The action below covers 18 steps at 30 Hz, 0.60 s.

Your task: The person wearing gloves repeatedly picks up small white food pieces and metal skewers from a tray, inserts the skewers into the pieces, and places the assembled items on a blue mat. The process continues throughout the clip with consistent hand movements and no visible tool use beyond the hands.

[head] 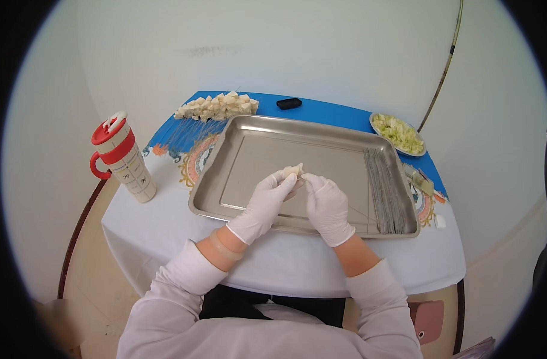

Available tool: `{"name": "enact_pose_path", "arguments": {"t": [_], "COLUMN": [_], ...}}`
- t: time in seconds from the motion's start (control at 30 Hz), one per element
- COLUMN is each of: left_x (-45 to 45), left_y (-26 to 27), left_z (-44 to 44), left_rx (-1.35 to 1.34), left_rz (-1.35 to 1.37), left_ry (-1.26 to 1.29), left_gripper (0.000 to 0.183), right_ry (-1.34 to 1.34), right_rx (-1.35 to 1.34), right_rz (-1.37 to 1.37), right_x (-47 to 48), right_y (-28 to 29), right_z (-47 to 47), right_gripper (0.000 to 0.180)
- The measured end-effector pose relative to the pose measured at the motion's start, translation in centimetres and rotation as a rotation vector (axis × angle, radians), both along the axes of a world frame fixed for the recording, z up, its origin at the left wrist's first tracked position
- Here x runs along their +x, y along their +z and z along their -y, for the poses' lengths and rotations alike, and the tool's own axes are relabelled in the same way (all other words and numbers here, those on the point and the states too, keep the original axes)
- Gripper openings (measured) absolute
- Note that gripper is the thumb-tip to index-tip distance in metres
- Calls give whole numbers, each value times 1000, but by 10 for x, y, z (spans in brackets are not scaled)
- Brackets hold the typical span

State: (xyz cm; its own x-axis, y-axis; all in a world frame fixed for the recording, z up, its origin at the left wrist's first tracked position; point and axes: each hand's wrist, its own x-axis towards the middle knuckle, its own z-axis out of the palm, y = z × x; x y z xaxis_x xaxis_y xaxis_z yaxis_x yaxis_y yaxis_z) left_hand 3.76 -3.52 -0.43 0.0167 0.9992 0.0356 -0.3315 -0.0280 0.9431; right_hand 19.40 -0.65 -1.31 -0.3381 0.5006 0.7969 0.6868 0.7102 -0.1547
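Observation:
Both hands wear white gloves and meet above a metal tray (296, 123). Between the fingertips of my left hand (271, 197) is a small cream-white piece of food (293, 170). My right hand (325, 202) pinches just beside it, at what looks like the end of a thin skewer; most of that is hidden. A bundle of thin grey skewers (385, 193) lies along the tray's right side. Behind the tray's left corner, white pieces on skewers (217, 107) are heaped on the blue cloth. An oval plate (371, 123) at the back right holds chopped pale-green leaves (401, 134).
A tumbler with a red lid and handle (130, 166) stands at the table's left edge. A small black object (289, 104) lies behind the tray. Right of the tray are a clear packet (419, 179) and a small white case (440, 221). A wall rises behind the table.

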Motion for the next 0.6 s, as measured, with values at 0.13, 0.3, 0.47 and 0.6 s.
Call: {"name": "enact_pose_path", "arguments": {"t": [0.13, 0.3, 0.47, 0.6], "left_x": [1, 3, 2, 2], "left_y": [-6, -5, -3, 6], "left_z": [0, 1, 1, 6], "left_rx": [0, -14, 18, 60], "left_rz": [-86, -14, -58, -56], "left_ry": [-11, 7, 0, 70], "left_gripper": [32, 33, 40, 51], "right_ry": [7, 44, 74, -161], "right_rx": [-83, -89, -45, 33], "right_rz": [-12, -14, 14, -61], "right_x": [-1, 0, 3, 11], "right_y": [-5, -3, 2, 5], "right_z": [0, -2, -3, -7], "right_gripper": [17, 20, 28, 29]}}
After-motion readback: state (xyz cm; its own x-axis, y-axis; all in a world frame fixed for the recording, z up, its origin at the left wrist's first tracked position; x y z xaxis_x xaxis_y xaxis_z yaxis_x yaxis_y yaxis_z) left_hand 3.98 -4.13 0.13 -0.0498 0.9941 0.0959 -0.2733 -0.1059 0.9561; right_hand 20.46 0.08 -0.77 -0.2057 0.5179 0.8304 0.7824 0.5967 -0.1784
